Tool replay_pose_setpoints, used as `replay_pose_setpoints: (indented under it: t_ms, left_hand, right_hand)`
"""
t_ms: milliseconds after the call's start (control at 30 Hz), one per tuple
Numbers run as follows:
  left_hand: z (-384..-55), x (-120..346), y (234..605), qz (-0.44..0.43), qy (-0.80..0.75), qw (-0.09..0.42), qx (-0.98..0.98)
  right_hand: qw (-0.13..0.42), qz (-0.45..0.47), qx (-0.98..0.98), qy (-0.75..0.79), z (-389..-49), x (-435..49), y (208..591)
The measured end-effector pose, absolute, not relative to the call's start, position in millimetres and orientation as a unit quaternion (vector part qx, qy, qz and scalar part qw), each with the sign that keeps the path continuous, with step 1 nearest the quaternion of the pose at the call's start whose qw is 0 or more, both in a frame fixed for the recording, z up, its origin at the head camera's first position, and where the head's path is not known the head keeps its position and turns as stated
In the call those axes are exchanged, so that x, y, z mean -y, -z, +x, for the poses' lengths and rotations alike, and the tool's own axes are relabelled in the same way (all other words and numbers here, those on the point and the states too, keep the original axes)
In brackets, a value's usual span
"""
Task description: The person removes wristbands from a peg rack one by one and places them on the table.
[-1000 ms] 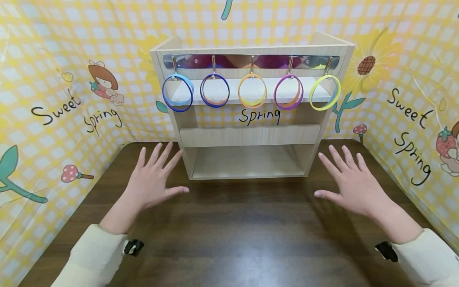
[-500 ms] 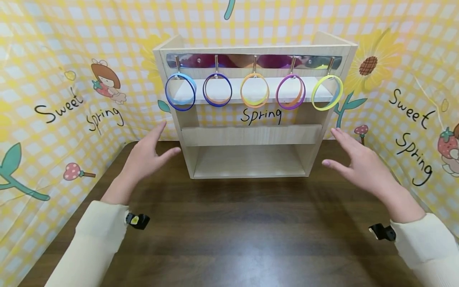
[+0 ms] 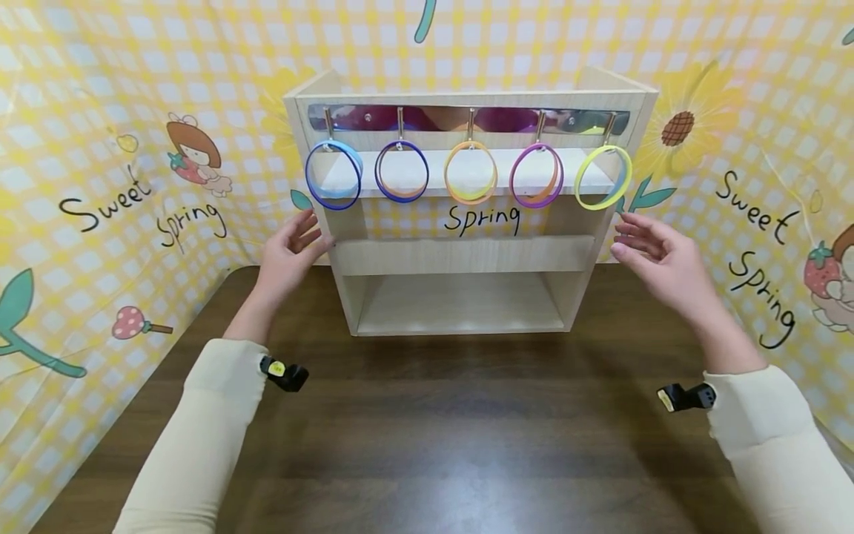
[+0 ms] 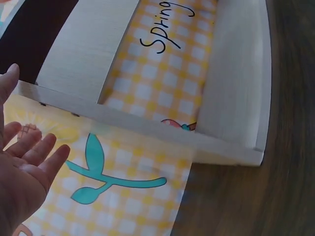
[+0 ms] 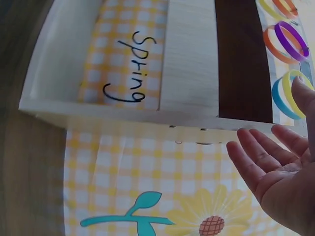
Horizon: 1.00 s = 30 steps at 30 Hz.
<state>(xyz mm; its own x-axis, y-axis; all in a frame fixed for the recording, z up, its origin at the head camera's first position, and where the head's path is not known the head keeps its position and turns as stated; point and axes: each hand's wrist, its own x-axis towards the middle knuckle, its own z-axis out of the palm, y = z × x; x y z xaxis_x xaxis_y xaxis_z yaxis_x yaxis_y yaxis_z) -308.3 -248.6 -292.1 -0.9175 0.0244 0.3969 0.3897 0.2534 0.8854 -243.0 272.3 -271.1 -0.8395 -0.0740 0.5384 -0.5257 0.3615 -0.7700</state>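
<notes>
Pairs of silicone wristbands hang from hooks along a metal strip (image 3: 470, 119) on a small wooden shelf unit (image 3: 467, 256). A dark blue band (image 3: 308, 178) with a light blue one hangs at the far left, a yellow band (image 3: 577, 179) with a blue one at the far right. My left hand (image 3: 285, 259) is raised beside the unit's left panel, fingers loosely bent, holding nothing. On the other side my right hand (image 3: 670, 263) hovers just below and outside the yellow band, fingers loosely curved. In the right wrist view, its thumb overlaps the yellow band (image 5: 285, 91).
The unit stands at the back of a dark brown table (image 3: 460, 415). Yellow checked cloth (image 3: 220, 74) surrounds it behind and at both sides. More bands hang between the end hooks, including an orange one (image 3: 471, 202) and a purple one (image 3: 511, 178).
Both hands have risen from beside the unit's lower part, moving forward toward the height of the hanging bands. Their spread fingers have turned inward and bent loosely. The bands hang as before.
</notes>
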Motion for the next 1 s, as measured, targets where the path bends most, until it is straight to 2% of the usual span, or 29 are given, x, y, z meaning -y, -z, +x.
replay_pose_setpoints:
  t_ms: [267, 700, 1000]
  left_hand:
    - [-324.7, 238.9, 298.5, -0.121, 0.663, 0.159, 0.721]
    - [-323.9, 223.6, 308.4, -0.13, 0.704, 0.226, 0.661]
    - [-305.4, 210.9, 297.8, -0.127, 0.711, 0.237, 0.65]
  right_hand:
    - [0.18, 0.215, 0.665, -0.693, -254.0, -270.7, 261.1]
    - [0.15, 0.199, 0.575, -0.779, -257.9, -263.8, 249.2]
    - [0.126, 0.194, 0.546, -0.805, -260.1, -259.7, 245.4]
